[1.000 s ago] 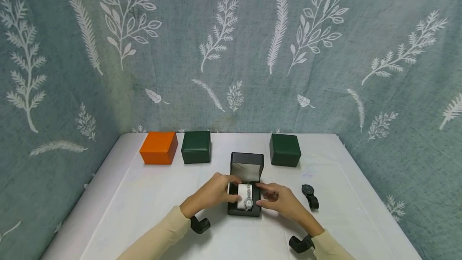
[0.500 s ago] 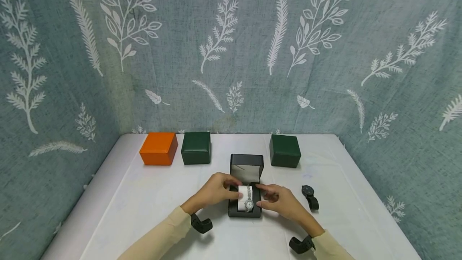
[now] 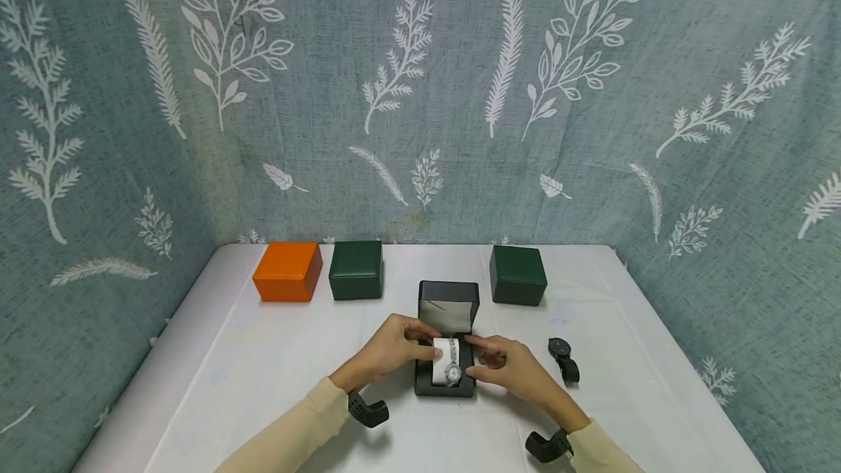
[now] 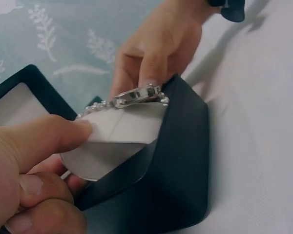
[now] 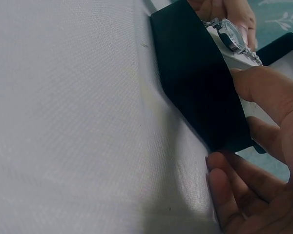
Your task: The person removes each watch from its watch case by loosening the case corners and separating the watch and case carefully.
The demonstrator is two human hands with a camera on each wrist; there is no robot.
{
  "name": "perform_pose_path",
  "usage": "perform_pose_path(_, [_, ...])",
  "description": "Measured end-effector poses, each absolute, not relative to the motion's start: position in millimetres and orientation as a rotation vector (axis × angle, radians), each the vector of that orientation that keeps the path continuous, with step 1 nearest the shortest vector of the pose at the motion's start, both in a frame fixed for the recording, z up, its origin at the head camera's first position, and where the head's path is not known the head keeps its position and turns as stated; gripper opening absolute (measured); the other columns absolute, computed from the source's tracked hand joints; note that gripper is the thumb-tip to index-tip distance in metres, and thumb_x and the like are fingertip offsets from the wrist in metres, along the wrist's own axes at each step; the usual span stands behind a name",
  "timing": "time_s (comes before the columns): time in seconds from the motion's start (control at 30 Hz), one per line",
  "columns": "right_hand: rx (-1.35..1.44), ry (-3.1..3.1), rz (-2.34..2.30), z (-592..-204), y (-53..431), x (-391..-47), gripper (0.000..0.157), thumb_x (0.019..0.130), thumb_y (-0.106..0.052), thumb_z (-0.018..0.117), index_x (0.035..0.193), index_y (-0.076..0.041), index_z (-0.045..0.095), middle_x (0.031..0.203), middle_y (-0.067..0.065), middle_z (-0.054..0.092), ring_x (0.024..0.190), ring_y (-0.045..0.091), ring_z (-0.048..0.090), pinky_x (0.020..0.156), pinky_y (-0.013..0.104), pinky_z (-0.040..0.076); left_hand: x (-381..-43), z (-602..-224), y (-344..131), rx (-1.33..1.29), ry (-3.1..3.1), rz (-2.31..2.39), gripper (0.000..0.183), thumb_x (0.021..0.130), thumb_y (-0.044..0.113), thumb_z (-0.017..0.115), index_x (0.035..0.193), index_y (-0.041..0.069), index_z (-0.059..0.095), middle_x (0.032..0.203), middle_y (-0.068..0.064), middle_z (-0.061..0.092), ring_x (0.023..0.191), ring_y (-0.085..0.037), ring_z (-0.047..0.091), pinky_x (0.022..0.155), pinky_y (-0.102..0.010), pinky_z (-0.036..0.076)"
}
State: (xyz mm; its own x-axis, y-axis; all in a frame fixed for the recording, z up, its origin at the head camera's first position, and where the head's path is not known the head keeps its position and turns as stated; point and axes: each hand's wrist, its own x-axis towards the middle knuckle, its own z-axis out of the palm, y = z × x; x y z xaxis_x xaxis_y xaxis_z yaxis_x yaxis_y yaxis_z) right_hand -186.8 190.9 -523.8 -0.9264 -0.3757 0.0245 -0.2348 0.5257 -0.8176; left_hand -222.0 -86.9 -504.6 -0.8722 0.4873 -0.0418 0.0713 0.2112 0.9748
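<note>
A black watch box (image 3: 444,390) stands on the white table with its lid (image 3: 450,290) raised at the back. Inside lies a white cushion (image 3: 441,367) that carries a silver bracelet watch (image 3: 452,374), dial toward the front. My left hand (image 3: 393,347) pinches the cushion's left end; in the left wrist view its thumb lies on the white cushion (image 4: 129,124), other fingers lower. From the right, my right hand (image 3: 515,369) grips the box's side wall. The right wrist view shows its thumb at the rim of the box (image 5: 200,78), fingers partly hidden.
Along the back stand an orange box (image 3: 287,271), a green box (image 3: 356,270) and another green box (image 3: 517,275), all closed. A black watch (image 3: 563,360) lies right of my right hand. Patterned cloth (image 3: 453,93) hangs behind and beside the table.
The watch box and the cushion are almost where they were. Both hands keep their places, and only a very slight shift of the whole view shows.
</note>
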Motion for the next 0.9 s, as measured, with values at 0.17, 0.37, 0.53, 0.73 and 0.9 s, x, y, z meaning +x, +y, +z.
perform_pose_path(0.17, [-0.521, 2.606, -1.365, -525.1, 190.7, -186.9, 0.056, 0.089, -0.04, 0.082, 0.14, -0.022, 0.066, 0.111, -0.001, 0.068, 0.1, 0.018, 0.064, 0.085, 0.035, 0.054, -221.8, -505.4, -86.2, 0.483, 2.137, 1.72, 0.03, 0.084, 0.018, 0.088, 0.11, 0.007, 0.078, 0.103, -0.006, 0.076, 0.096, -0.019, 0.07, 0.081, -0.034, 0.056])
perform_pose_path(0.37, [-0.517, 2.605, -1.374, -525.2, 190.4, -187.9, 0.056, 0.088, -0.039, 0.083, 0.139, -0.022, 0.067, 0.114, -0.001, 0.068, 0.1, 0.017, 0.063, 0.084, 0.035, 0.055, -222.4, -504.4, -86.0, 0.443, 2.113, 1.741, 0.032, 0.084, 0.018, 0.087, 0.113, 0.007, 0.078, 0.105, -0.006, 0.076, 0.095, -0.019, 0.07, 0.079, -0.033, 0.055])
perform_pose_path(0.53, [-0.537, 2.612, -1.371, -523.9, 190.2, -187.7, 0.057, 0.088, -0.04, 0.083, 0.14, -0.021, 0.066, 0.117, 0.0, 0.068, 0.1, 0.018, 0.064, 0.084, 0.034, 0.055, -221.4, -502.4, -84.7, 0.409, 2.078, 1.785, 0.034, 0.085, 0.014, 0.085, 0.115, 0.002, 0.076, 0.104, -0.01, 0.076, 0.091, -0.017, 0.07, 0.073, -0.031, 0.052])
perform_pose_path(0.73, [-0.554, 2.598, -1.387, -522.4, 190.6, -186.1, 0.058, 0.089, -0.039, 0.082, 0.141, -0.019, 0.066, 0.121, 0.002, 0.068, 0.102, 0.02, 0.065, 0.085, 0.033, 0.055, -219.0, -500.1, -82.1, 0.353, 2.059, 1.817, 0.032, 0.086, 0.012, 0.085, 0.114, 0.0, 0.076, 0.101, -0.01, 0.077, 0.086, -0.014, 0.069, 0.069, -0.028, 0.051])
perform_pose_path(0.9, [-0.552, 2.588, -1.396, -522.5, 190.8, -185.9, 0.058, 0.089, -0.039, 0.082, 0.141, -0.019, 0.065, 0.121, 0.001, 0.067, 0.102, 0.02, 0.064, 0.085, 0.034, 0.055, -218.5, -499.0, -80.4, 0.284, 2.051, 1.826, 0.029, 0.085, 0.012, 0.085, 0.111, 0.002, 0.077, 0.098, -0.008, 0.077, 0.078, -0.011, 0.063, 0.06, -0.027, 0.042])
